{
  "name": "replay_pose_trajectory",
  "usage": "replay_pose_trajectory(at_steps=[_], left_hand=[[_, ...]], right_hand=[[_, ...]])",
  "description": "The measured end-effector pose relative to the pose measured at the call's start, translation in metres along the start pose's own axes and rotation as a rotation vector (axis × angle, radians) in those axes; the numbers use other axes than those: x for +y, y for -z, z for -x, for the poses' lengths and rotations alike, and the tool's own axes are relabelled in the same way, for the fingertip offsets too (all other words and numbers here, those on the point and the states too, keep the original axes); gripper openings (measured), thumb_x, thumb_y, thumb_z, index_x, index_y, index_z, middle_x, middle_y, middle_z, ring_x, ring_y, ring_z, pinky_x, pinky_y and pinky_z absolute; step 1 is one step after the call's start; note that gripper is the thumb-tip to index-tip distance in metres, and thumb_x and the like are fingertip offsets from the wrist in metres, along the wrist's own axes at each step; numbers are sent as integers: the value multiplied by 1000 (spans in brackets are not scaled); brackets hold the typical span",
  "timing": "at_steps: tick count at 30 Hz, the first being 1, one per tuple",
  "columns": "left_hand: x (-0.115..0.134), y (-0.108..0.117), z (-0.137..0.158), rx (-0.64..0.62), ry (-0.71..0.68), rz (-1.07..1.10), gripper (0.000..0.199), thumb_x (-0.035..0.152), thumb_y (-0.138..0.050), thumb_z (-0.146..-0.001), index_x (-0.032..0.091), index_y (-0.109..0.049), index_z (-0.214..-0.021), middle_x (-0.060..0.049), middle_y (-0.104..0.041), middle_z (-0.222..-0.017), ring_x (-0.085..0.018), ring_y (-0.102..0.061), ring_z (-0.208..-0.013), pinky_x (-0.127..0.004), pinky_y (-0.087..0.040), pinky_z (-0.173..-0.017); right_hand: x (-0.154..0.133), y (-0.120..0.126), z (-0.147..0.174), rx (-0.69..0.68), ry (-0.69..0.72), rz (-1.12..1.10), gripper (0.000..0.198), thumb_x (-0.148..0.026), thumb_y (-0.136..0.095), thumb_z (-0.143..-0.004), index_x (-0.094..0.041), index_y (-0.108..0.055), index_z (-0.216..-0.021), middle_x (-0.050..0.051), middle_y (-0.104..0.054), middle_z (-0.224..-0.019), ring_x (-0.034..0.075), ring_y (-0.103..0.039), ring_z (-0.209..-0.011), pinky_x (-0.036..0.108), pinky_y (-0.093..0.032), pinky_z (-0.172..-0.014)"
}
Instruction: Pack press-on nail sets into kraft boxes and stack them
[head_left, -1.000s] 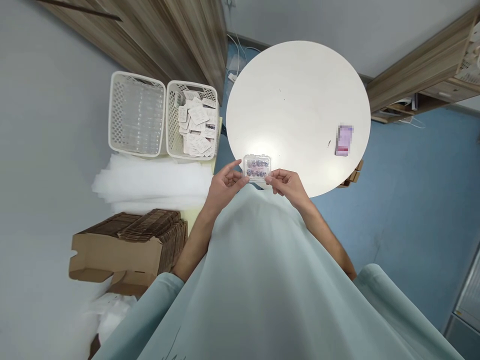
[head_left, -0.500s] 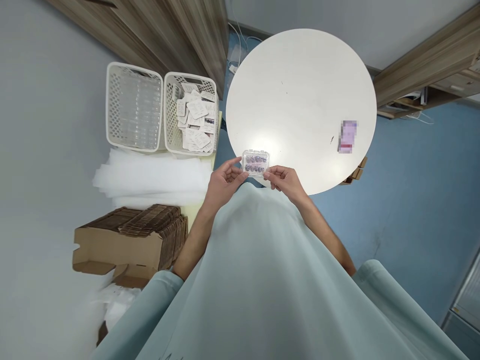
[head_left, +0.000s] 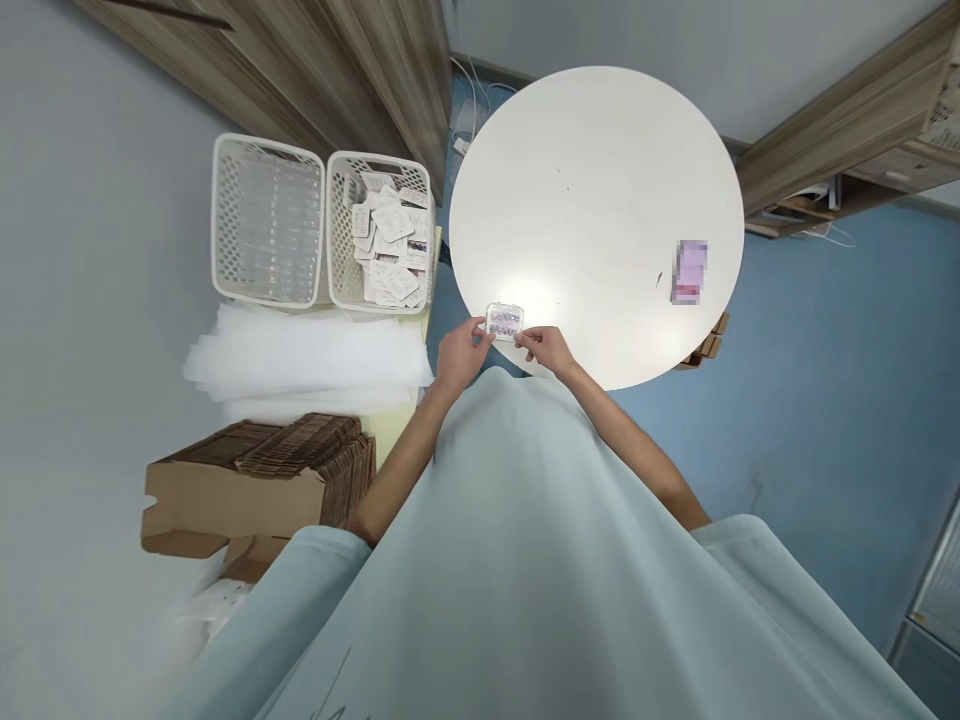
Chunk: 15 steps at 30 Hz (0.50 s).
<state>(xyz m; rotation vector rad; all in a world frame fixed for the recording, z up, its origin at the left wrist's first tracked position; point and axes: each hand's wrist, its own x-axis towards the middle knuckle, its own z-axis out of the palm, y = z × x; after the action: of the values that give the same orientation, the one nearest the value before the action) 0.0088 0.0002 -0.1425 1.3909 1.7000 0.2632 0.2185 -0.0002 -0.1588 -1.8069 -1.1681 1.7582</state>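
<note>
A small clear plastic case (head_left: pixel 505 320) is held between my two hands at the near left edge of the round white table (head_left: pixel 600 180). Through its lid I see two rows of small dark purplish pieces, too small to name. My left hand (head_left: pixel 463 354) grips the case's left side, thumb at the lower corner. The fingers of my right hand (head_left: pixel 548 348) pinch its lower right corner. The case looks shut.
Left of the table stand a white basket of clear plastic cases (head_left: pixel 225 220) and a white basket of printed cards (head_left: pixel 337 240). White foam sheets (head_left: pixel 307 360) and folded cardboard boxes (head_left: pixel 240 500) lie nearer me. A pixelated purple item (head_left: pixel 690 270) rests on the table's right.
Both hands and the case have moved slightly forward, away from my body. My left fingers have drawn in closer around the case's side. The view has shifted a little.
</note>
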Motion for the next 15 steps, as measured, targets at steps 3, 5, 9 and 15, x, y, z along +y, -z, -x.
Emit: replay_pose_trajectory(at_steps=[3,5,9,15], left_hand=[[-12,-17,-24,-83,5,-184,39,34,-61,-103,21,-69,-139,-10,-80,-120,-29,-74,-103,-38,-53,-93],[-20,-27,-38,-147,38,-250,41,33,-59,-104,18,-67,-141,-14,-79,-124,-31,-72,-111,-38,-52,-95],[-37,-43,-52,-215,124,-274,41,35,-59,-106,17,-66,-141,-15,-78,-129,-30,-69,-119,-36,-49,-98],[-49,-59,-55,-277,175,-280,39,35,-56,-107,14,-68,-137,-18,-76,-132,-30,-70,-119,-36,-49,-98]], right_hand=[[19,-10,-25,10,-100,65,30,-32,-72,-97,-16,-73,-72,6,-81,-91,8,-62,-54,21,-45,-56],[28,-15,-36,25,-155,73,30,-26,-70,-97,-15,-72,-69,7,-82,-93,7,-61,-52,21,-46,-56],[43,-22,-49,46,-244,39,30,-18,-71,-96,-15,-70,-67,8,-82,-93,6,-58,-50,21,-44,-53],[59,-28,-57,73,-315,7,22,-12,-71,-93,-14,-71,-72,7,-80,-88,7,-61,-50,21,-43,-48]])
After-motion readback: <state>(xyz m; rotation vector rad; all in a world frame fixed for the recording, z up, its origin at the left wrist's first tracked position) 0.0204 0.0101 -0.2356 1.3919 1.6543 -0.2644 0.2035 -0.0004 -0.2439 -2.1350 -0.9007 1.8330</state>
